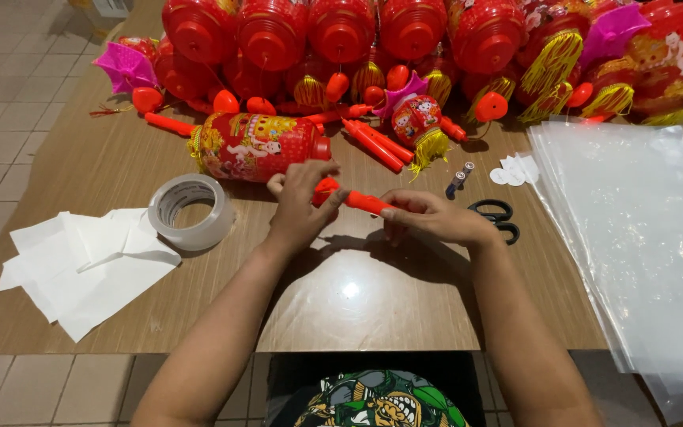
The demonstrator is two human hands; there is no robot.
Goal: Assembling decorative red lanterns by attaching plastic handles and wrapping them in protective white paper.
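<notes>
Far to the left of the hands, loose white paper sheets [81, 265] lie on the table [357, 304], and a roll of clear tape [190, 211] rests between them and the left hand [300, 207]. Just beyond that hand, a red printed lantern [258, 145] lies on its side. The left hand curls its fingers around the bulbous end of an orange-red plastic stick [355, 200], which is held just above the table between both hands. The right hand [434, 217] pinches the stick's other end between thumb and fingertips. Judging by this grip, the work goes best with the left hand steadying the wide end while the right applies a small, straight push or twist along the stick's axis, so that the thin plastic does not bend. Just past the right hand lie two small batteries [459, 179] and black-handled scissors [496, 217]. Further right is a stack of clear plastic bags [634, 237]. Across the far edge, well beyond both hands, stands a crowded row of red lanterns [405, 32] with yellow tassels.
</notes>
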